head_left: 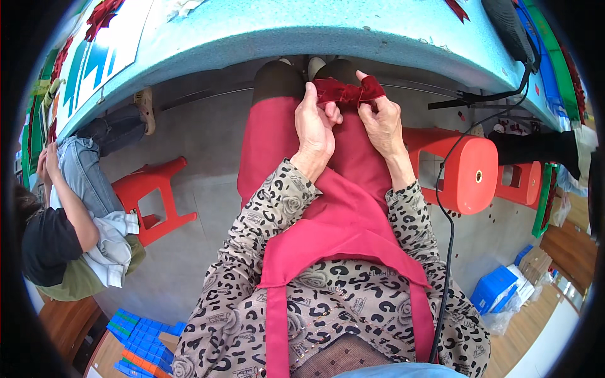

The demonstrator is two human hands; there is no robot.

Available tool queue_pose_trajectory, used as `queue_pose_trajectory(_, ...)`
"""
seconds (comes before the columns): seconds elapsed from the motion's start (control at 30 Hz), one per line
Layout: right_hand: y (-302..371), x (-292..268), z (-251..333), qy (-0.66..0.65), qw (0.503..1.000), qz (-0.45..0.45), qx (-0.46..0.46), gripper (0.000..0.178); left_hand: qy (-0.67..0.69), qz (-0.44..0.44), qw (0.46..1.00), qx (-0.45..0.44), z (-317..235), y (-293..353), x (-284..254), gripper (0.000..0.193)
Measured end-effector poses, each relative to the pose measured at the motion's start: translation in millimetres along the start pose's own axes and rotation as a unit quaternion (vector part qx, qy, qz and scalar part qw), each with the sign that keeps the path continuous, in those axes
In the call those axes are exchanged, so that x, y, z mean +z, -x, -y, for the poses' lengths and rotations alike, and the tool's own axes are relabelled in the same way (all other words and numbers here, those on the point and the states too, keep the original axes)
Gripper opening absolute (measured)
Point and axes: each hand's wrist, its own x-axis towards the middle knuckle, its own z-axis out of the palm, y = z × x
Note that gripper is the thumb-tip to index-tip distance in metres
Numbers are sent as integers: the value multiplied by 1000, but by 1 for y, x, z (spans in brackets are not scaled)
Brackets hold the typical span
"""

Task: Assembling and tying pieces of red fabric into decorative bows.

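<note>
A dark red velvet bow [350,92] is held up over my lap, just short of the table edge. My left hand [315,129] grips its left loop between thumb and fingers. At the other end, my right hand [382,120] pinches the right loop, its thumb and index finger raised around the velvet. The bow's gathered middle shows between the two hands. Beneath my hands lies the crimson apron [271,151] over my legs.
A light blue table [302,47] curves across the front, with another red bow [101,19] at its far left. Red stools [469,173] stand at right, one [154,195] at left near a seated person [69,220]. A black cable [450,239] hangs on my right.
</note>
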Motion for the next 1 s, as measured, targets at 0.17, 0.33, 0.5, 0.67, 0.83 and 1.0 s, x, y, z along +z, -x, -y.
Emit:
queue_pose_trajectory(0.17,5,-1,-4,-49,998,18,-23,48,-28,-58,998,16,0,8,5,19)
queue_pose_trajectory(0.33,10,-7,-2,-46,998,30,-15,47,-53,-131,989,50,3,15,24,12)
queue_pose_trajectory(0.5,9,-9,-8,-35,998,7,-47,49,-63,-88,993,55,7,14,22,13)
queue_pose_trajectory(0.67,5,-18,-2,71,996,12,-60,52,-86,-79,991,62,14,6,12,14)
queue_pose_trajectory(0.83,-3,-20,-5,173,981,10,-88,52,-133,-106,981,89,22,-4,6,14)
queue_pose_trajectory(1.0,-7,-21,-11,118,992,43,2,54,-233,-125,956,126,21,-10,3,11)
